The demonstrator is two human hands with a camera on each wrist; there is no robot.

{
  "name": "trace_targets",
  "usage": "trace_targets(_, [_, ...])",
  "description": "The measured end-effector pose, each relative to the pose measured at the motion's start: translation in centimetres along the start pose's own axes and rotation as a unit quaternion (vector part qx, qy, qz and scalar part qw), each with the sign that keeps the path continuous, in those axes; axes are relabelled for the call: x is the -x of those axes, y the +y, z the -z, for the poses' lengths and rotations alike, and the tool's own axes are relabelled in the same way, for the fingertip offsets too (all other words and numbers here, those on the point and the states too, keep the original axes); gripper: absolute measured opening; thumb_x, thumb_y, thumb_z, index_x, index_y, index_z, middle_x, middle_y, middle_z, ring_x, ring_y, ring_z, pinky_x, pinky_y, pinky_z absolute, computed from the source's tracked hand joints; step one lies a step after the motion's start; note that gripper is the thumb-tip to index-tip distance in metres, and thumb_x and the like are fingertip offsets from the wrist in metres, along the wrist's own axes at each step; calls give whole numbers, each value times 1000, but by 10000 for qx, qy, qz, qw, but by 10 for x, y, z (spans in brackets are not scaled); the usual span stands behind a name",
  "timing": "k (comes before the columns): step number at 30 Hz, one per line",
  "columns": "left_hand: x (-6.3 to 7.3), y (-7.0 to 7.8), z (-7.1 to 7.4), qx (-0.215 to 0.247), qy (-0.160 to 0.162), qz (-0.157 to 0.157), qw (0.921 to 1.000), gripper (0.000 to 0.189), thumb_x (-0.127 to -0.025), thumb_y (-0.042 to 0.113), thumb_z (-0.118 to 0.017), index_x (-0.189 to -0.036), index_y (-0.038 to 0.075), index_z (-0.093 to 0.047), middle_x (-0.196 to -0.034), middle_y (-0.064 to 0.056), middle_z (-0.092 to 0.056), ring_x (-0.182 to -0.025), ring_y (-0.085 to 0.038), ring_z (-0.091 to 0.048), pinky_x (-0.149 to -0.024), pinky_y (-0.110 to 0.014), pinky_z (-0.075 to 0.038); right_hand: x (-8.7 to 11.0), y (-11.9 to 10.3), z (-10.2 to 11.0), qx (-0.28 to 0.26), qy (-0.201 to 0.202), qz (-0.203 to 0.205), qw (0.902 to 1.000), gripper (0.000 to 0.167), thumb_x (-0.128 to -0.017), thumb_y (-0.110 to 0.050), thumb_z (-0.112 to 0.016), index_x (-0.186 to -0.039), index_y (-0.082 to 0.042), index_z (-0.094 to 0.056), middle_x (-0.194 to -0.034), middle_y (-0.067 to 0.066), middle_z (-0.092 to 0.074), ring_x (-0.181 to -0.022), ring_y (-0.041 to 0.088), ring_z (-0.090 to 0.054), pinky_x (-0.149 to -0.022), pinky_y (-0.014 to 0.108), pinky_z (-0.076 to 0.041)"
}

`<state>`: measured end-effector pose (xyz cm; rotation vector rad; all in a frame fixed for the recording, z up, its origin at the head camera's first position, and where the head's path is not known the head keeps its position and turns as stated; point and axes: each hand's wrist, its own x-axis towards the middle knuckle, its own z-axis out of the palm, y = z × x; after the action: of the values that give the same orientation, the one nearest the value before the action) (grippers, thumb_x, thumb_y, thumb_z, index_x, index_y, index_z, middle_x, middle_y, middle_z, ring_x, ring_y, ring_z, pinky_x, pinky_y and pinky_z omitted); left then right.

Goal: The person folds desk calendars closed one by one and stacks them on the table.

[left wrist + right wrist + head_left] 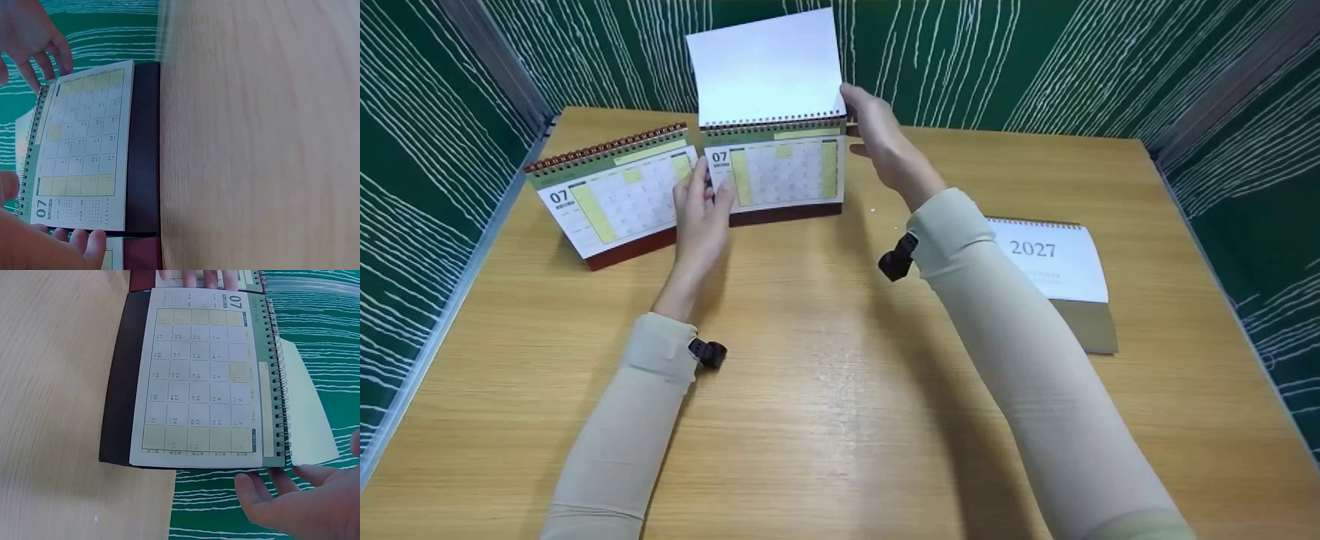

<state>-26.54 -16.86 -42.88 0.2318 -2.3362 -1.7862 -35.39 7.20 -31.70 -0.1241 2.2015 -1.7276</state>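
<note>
A desk calendar (784, 169) showing 07 stands at the back of the table, between the two hands. A blank white sheet (769, 71) rises above its spiral rings. My left hand (703, 217) is at its left side, fingers fairly straight; in the left wrist view the fingertips (95, 242) lie right at the edge. At the opposite side is my right hand (889, 142), its thumb by the corner of the raised sheet and its fingers extended along the edge. In the right wrist view those fingers (247, 489) are beside the calendar's ringed end.
Another calendar (622, 202), also showing 07 and with a dark red base, stands tilted at the left. A smaller calendar (1039, 251) marked 2027 is at the right, partly behind the right sleeve (1020, 337). A green wall (945, 67) with white streaks lies behind the wooden table (810, 390).
</note>
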Motion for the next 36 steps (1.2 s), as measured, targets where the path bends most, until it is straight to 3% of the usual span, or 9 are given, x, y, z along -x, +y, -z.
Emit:
trace_targets(14, [1,2,4,60,13,29,10000,61,-115,40,-36,-172,22,-19,-169,-8,-20,-152,-20,-32,-126,-30,-26,15,2,2,-119,-24,186,9998,58,-113,-55,-25,-163,-27,-39,-167,-2,-37,-153,23,-37,-128,42,-28])
trace_targets(21, [3,2,4,131,-95,247,9996,61,-114,51,-27,-172,32,-18,-172,-1,-15,-156,-17,-25,-129,-36,-20,21,7,5,-40,-73,266,9996,62,-113,-57,-20,-169,-31,-27,-171,-6,-31,-155,22,-35,-128,41,-29])
trace_targets(27, [5,3,5,177,-108,189,9996,63,-113,55,-21,-172,30,-18,-173,-1,-14,-157,-17,-23,-130,-37,-18,25,10,7,-193,-186,360,9990,62,-114,-54,-18,-170,-29,-25,-171,-5,-31,-155,24,-35,-128,42,-29])
trace_targets(36, [6,4,6,981,-164,173,9949,67,-113,54,-10,-171,23,-21,-171,-5,-19,-154,-21,-28,-127,-37,-25,32,16,9,-291,-204,380,9986,63,-114,-53,-17,-169,-24,-29,-172,-4,-32,-154,25,-37,-128,42,-30])
